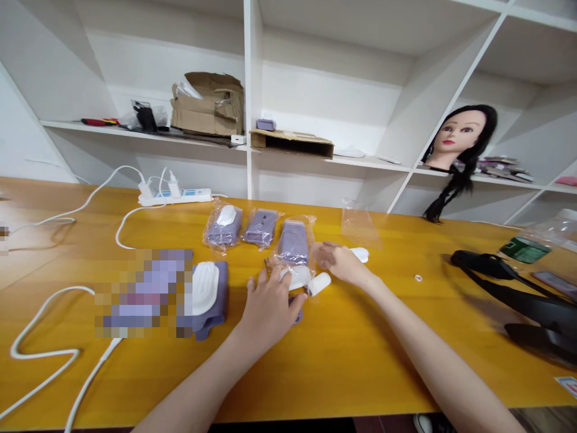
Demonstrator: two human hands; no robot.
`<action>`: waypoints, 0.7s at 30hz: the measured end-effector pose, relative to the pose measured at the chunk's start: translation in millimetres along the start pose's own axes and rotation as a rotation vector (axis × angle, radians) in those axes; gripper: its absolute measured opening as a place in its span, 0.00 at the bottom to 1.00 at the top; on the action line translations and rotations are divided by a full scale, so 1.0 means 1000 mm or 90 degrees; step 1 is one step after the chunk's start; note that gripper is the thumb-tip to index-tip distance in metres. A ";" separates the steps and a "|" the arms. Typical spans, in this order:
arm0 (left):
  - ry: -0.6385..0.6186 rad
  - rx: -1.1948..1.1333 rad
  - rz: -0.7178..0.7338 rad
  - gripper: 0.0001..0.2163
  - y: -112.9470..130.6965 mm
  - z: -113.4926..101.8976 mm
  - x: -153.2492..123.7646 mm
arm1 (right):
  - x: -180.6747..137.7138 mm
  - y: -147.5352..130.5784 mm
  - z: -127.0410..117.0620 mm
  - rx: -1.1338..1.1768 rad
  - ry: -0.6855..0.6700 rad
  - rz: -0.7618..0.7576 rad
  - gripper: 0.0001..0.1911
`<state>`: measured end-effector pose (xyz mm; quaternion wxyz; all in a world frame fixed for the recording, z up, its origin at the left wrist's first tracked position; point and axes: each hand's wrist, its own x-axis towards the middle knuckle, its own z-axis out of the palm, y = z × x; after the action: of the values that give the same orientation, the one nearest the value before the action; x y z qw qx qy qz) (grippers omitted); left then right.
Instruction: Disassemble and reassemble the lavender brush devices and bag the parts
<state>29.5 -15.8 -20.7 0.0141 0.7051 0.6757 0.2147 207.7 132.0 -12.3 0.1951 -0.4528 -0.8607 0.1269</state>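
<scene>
My left hand reaches over the near end of a clear plastic bag with a purple block-shaped item inside. Its fingers are spread, and the thumb points toward a white cylinder. A white oval piece lies by its fingertips, and a purple part shows partly beneath the thumb. At the bag's right edge, my right hand has its fingers bent and closed on the plastic; the fingertips are slightly blurred. Beyond that hand lies another white piece.
Two more bagged purple items stand at the back. Left are a purple item with a white oval pad, a pixelated object, white cables and a power strip. An empty clear bag, small ring and black headset-like object lie right.
</scene>
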 end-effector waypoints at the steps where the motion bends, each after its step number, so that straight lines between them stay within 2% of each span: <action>1: 0.001 -0.003 -0.001 0.17 0.001 -0.002 0.000 | -0.003 -0.003 -0.002 -0.005 0.010 -0.012 0.13; 6: 0.007 0.019 -0.045 0.15 -0.006 -0.032 -0.004 | -0.018 -0.026 -0.004 0.005 0.108 -0.073 0.13; 8: 0.100 0.053 -0.073 0.14 -0.019 -0.044 -0.005 | -0.027 -0.038 -0.004 0.029 0.153 -0.124 0.14; 10: 0.162 0.124 -0.162 0.20 -0.035 -0.051 -0.005 | -0.037 -0.051 -0.004 0.083 0.174 -0.260 0.13; 13: 0.069 0.146 -0.257 0.28 -0.058 -0.048 -0.001 | -0.050 -0.067 -0.006 0.119 0.064 -0.398 0.14; 16: 0.001 0.131 -0.284 0.29 -0.069 -0.041 0.002 | -0.055 -0.074 -0.008 0.088 -0.060 -0.430 0.15; 18: 0.007 0.136 -0.269 0.28 -0.070 -0.039 0.003 | -0.055 -0.074 -0.008 0.055 -0.082 -0.427 0.15; 21: 0.028 0.152 -0.228 0.26 -0.066 -0.039 0.000 | -0.053 -0.070 -0.006 0.023 -0.063 -0.409 0.14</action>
<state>-45.3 -20.5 -5.8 -0.0458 0.5655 0.8110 0.1426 186.3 49.5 9.6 0.1909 -0.1479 -0.9656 0.0961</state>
